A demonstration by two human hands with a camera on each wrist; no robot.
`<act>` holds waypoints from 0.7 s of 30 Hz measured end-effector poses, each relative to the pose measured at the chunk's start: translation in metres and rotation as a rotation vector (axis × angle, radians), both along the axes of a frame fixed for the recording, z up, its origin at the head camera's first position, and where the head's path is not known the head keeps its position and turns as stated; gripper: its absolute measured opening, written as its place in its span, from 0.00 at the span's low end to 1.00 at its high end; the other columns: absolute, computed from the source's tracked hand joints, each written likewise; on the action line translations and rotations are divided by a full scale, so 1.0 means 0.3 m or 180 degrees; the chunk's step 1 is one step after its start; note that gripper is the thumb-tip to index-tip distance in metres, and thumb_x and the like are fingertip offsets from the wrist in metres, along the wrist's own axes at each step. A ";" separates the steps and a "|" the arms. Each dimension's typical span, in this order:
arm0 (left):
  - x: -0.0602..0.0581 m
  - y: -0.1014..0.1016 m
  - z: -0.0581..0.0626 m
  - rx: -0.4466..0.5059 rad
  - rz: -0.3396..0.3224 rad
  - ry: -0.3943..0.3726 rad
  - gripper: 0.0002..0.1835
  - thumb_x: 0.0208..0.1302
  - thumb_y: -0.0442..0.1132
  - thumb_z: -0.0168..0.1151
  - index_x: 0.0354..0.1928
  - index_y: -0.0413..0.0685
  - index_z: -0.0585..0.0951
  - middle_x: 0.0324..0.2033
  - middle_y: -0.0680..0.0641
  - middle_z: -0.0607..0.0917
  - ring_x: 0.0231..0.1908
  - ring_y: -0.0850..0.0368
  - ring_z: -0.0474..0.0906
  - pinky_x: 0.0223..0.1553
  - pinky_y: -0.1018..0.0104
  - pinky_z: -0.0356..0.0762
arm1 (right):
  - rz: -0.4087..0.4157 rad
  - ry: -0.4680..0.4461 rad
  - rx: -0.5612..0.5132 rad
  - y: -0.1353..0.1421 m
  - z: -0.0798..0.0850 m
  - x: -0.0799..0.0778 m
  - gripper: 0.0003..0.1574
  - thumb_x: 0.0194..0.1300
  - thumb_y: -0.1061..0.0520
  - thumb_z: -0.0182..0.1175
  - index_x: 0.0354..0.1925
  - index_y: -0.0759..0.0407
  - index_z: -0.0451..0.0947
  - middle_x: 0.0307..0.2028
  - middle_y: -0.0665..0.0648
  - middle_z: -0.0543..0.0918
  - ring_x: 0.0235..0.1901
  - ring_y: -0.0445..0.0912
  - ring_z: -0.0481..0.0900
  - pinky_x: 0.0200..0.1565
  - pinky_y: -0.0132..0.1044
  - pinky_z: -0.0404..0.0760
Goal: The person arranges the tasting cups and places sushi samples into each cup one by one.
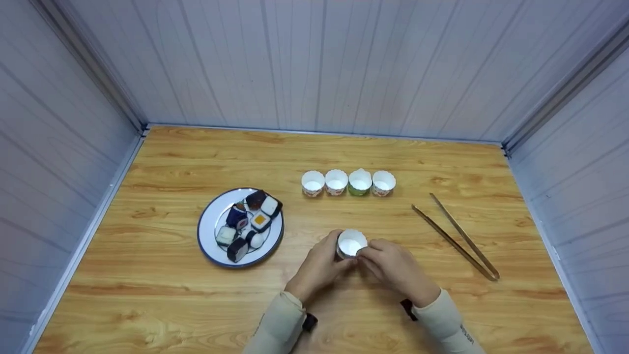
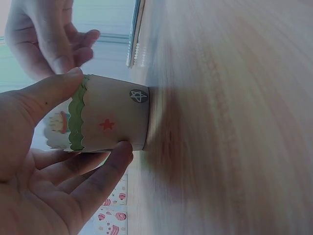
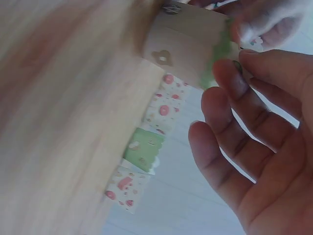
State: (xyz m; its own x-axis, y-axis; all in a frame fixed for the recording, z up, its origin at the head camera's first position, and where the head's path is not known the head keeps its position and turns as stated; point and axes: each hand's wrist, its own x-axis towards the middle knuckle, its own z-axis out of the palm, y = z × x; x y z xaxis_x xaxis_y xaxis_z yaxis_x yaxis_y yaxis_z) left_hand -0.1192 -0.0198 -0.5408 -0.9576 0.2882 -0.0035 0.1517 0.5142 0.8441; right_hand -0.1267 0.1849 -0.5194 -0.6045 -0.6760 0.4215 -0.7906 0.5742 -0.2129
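Observation:
My left hand (image 1: 318, 265) holds a small stack of nested paper baking cups (image 1: 351, 242) near the table's front middle, thumb on one side and fingers on the other. In the left wrist view, the outer paper cup (image 2: 108, 110) is brownish with a star print and a green scalloped rim; a whitish cup edge with a cake print sticks out of it. My right hand (image 1: 397, 268) is at the rim, its thumb and index finger pinching the cup edge (image 3: 222, 51) while the other fingers stay loosely bent. How many cups are nested is hidden.
Behind the hands, several paper cups (image 1: 336, 182) stand in a row, one of them green. A blue-rimmed white plate (image 1: 209, 228) with toy sushi pieces (image 1: 260, 221) is at the left. Metal tongs (image 1: 467, 238) lie spread at the right. Panel walls (image 1: 314, 64) enclose the table.

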 end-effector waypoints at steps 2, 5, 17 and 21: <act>0.000 0.000 -0.002 0.0015 0.0005 0.0007 0.33 0.64 0.41 0.71 0.67 0.40 0.69 0.60 0.41 0.78 0.61 0.49 0.73 0.62 0.54 0.72 | 0.0018 -0.0014 -0.0087 0.003 0.020 0.000 0.03 0.63 0.60 0.70 0.36 0.56 0.85 0.31 0.49 0.79 0.27 0.41 0.76 0.27 0.36 0.80; -0.001 -0.001 -0.001 0.0057 0.0024 -0.0051 0.33 0.64 0.41 0.71 0.67 0.41 0.69 0.60 0.41 0.77 0.61 0.48 0.73 0.62 0.53 0.72 | 0.0023 -0.0073 -0.0305 0.012 0.049 -0.016 0.07 0.60 0.63 0.71 0.38 0.57 0.85 0.31 0.49 0.80 0.27 0.40 0.76 0.27 0.34 0.80; -0.002 -0.007 0.006 -0.0053 0.0002 0.0019 0.32 0.64 0.42 0.71 0.66 0.42 0.69 0.58 0.41 0.78 0.59 0.48 0.75 0.59 0.53 0.74 | 0.0046 -0.0443 0.0018 -0.062 0.089 -0.271 0.08 0.69 0.61 0.64 0.45 0.58 0.86 0.40 0.55 0.85 0.38 0.48 0.83 0.39 0.41 0.84; -0.001 -0.001 0.006 -0.0046 -0.0025 0.0025 0.32 0.64 0.42 0.71 0.66 0.41 0.69 0.59 0.41 0.78 0.59 0.48 0.75 0.59 0.53 0.74 | 0.0193 -0.0888 0.0303 -0.128 0.073 -0.346 0.11 0.72 0.60 0.60 0.48 0.57 0.86 0.42 0.55 0.85 0.43 0.49 0.82 0.47 0.42 0.82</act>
